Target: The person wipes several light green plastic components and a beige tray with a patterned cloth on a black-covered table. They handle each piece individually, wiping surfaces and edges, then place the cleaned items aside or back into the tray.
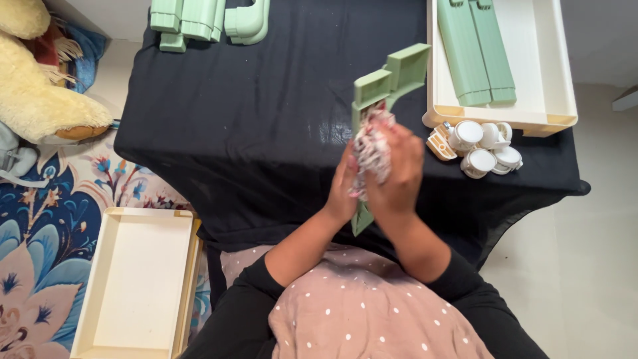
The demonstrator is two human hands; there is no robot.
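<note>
Hands meet over the middle of the black cloth (252, 126) that covers the table: the left hand (343, 189) is closed around the lower part of one long green plastic bar (392, 80), and the right hand (397, 174) presses one bunched patterned rag (372, 149) against the same bar, fingers curled tight around the rag. The bar stands tilted, its two boxy ends up near the tray (565, 80) and its lower tip poking out below the hands; the stretch between is hidden by rag and fingers. That cream tray, at the far right, holds two long green slats (475, 50), cut off at the top edge. Just below its corner sits a cluster of about five white wheels (482, 146), bunched so that an exact count is hard. Three more green parts (206, 20) lie at the top edge, partly out of view. A second, cream tray (139, 279) lies on the flowered rug (40, 252) at the left, and one plush toy (40, 86) is cropped in the corner.
</note>
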